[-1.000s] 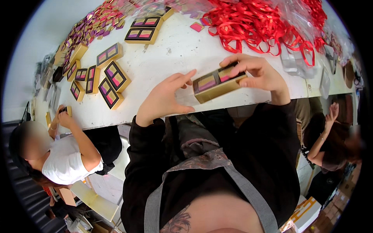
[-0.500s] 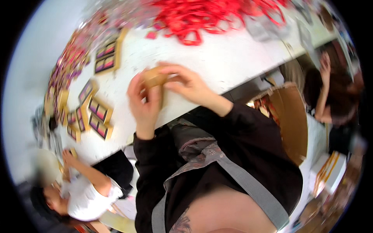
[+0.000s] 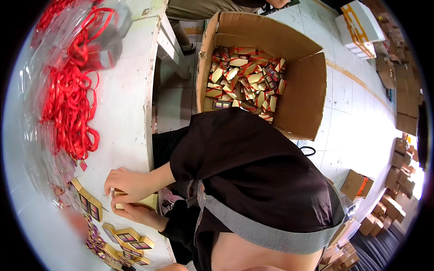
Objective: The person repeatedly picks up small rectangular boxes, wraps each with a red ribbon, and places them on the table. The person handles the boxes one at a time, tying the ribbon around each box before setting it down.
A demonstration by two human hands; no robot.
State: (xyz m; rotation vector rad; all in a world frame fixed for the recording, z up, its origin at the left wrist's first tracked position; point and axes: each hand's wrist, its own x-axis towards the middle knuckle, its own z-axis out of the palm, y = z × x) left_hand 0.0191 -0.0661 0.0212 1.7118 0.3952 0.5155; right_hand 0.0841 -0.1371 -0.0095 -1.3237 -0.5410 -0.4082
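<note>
Against a pale wall: one white bench (image 3: 129, 90), long, scuffed, its edge (image 3: 152, 113) chipped. On it, one heap of red ribbons (image 3: 74, 117), crumpled clear plastic bags (image 3: 34, 117) along the back, a short row of gold-rimmed palettes (image 3: 95, 208), a looser cluster of the same (image 3: 129, 235) nearer the corner.

One gold box (image 3: 151, 203), flat on the bench just inside the edge. Right grip (image 3: 129, 184): bare hand, closed over the box's far end. Left grip (image 3: 141, 215): bare hand, against the box's side; fingertips partly covered, so I cannot tell how firmly it is closed.

Room: tiled floor (image 3: 337, 117); one large open carton (image 3: 300, 90), part-filled with ribboned gold boxes (image 3: 255, 77); one white box with orange tape (image 3: 357, 29); brown cartons (image 3: 398, 167) stacked beyond.

Clearances: white surface runs between ribbons and edge, alongside the right grip; palettes sit near the left grip. A strip of floor separates bench and large carton; a wider aisle passes beyond.
</note>
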